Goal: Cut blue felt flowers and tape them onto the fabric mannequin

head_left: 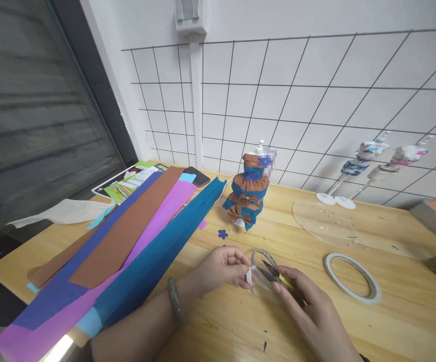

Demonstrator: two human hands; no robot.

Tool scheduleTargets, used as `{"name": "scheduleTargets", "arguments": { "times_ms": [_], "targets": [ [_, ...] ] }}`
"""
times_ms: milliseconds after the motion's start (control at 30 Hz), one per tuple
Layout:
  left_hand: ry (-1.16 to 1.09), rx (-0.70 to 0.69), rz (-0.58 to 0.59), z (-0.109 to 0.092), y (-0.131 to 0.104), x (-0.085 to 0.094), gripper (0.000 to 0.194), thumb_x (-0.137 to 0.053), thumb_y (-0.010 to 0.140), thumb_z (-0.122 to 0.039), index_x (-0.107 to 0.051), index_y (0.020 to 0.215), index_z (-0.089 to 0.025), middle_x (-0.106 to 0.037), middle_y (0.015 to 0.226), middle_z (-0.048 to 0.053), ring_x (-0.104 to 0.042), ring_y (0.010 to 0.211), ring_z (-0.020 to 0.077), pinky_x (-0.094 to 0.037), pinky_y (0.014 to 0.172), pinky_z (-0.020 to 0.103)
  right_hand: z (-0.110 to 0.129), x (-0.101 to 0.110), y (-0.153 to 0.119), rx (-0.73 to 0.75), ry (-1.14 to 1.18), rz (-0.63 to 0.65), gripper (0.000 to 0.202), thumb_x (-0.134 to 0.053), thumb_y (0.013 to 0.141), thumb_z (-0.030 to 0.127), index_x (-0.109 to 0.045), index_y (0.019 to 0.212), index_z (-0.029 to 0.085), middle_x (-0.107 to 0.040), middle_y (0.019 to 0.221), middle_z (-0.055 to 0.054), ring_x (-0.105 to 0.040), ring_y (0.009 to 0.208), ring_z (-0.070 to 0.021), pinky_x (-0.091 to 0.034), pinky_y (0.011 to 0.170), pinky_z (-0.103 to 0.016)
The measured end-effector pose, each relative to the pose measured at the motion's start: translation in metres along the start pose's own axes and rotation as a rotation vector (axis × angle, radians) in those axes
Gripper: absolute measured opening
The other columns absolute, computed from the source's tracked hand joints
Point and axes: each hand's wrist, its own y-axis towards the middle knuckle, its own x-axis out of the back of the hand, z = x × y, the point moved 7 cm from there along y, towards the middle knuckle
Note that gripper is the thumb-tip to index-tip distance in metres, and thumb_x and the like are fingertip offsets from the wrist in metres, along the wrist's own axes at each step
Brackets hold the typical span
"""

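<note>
My left hand (227,271), with a green bangle at the wrist, pinches a small white strip (248,275) that looks like tape. My right hand (308,301) is closed around small dark-bladed scissors (270,276) with some yellow near the grip. Their blades are apart and point left, close to the strip. Between my hands stands a narrow ring-shaped tape roll (255,255), partly covered by the scissors; I cannot tell what supports it. Behind my hands is a doll-like figure (248,188) dressed in ruffled brown and teal paper with bows.
Long coloured paper sheets (127,231) spread across the left. A larger tape roll (329,271) lies at right, near a clear disc (316,221) and two decorated figures on stands (325,198). A blue paper flower (222,234) and a phone (198,176) lie further back.
</note>
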Motion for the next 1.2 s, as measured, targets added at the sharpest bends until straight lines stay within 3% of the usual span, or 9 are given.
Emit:
{"name": "scheduleTargets", "arguments": {
  "times_ms": [200,500,833,1200],
  "targets": [
    [-0.011,0.001,-0.022,-0.004,-0.002,-0.001,0.037,-0.072,0.060,-0.037,-0.053,0.078,-0.011,-0.063,0.067,0.003,-0.062,0.061,0.0130,-0.051,0.064,0.028,0.009,-0.002,0.001,0.082,-0.018,0.032,0.024,-0.049,0.085,0.036,-0.056,0.101,0.020,-0.066,0.090,-0.008,-0.063,0.071,-0.0166,-0.051,0.058,-0.024],
    [-0.031,0.006,-0.016,-0.011,-0.005,-0.003,0.035,-0.071,0.062,-0.034,-0.053,0.082,-0.011,-0.063,0.070,0.005,-0.063,0.063,0.0152,-0.050,0.067,0.031,0.021,0.012,0.009,0.157,-0.140,0.054,0.026,-0.047,0.085,0.039,-0.058,0.098,0.019,-0.065,0.078,-0.006,-0.062,0.066,-0.0165,-0.049,0.058,-0.025],
    [0.088,-0.139,0.109,-0.013,-0.005,-0.008,0.030,-0.065,0.066,-0.023,-0.053,0.092,-0.013,-0.062,0.069,0.003,-0.063,0.066,0.0143,-0.050,0.065,0.028,0.038,0.012,0.030,0.068,-0.302,0.350,0.026,-0.041,0.087,0.039,-0.062,0.086,0.024,-0.066,0.076,-0.004,-0.063,0.063,-0.0172,-0.047,0.058,-0.027],
    [0.116,-0.139,0.126,-0.010,-0.006,-0.009,0.029,-0.063,0.067,-0.019,-0.054,0.095,-0.014,-0.058,0.069,0.001,-0.062,0.067,0.0145,-0.051,0.066,0.029,0.051,0.008,0.040,0.124,-0.319,0.402,0.025,-0.042,0.085,0.035,-0.063,0.077,0.025,-0.067,0.072,-0.002,-0.062,0.061,-0.0167,-0.043,0.050,-0.025]
  ]
}}
